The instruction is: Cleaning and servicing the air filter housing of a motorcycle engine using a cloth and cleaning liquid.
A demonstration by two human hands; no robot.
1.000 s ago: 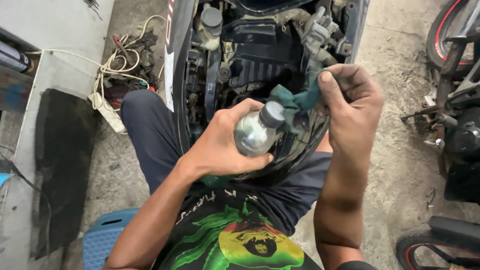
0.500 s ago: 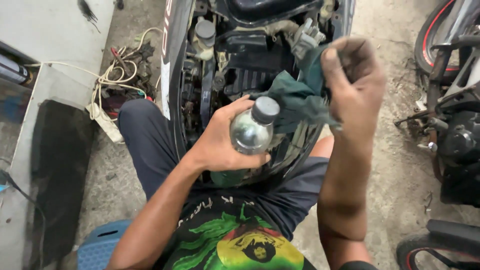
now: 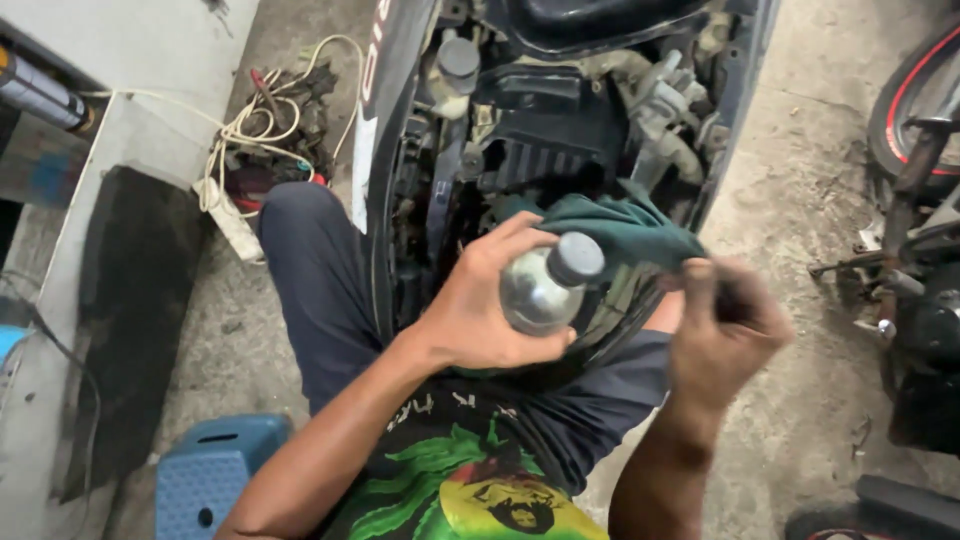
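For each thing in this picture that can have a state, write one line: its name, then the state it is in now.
plastic bottle: capped, held in the left hand.
green rag: crumpled, one end pinched in the right hand.
scooter engine bay: covers off, parts exposed.
white cables: tangled on the floor.
blue stool: upright, nothing on it.

Bare concrete floor (image 3: 790, 160) (dusty, stained), a blue plastic stool (image 3: 215, 475), tangled cables (image 3: 265, 115) beside a pale wall (image 3: 130, 50).
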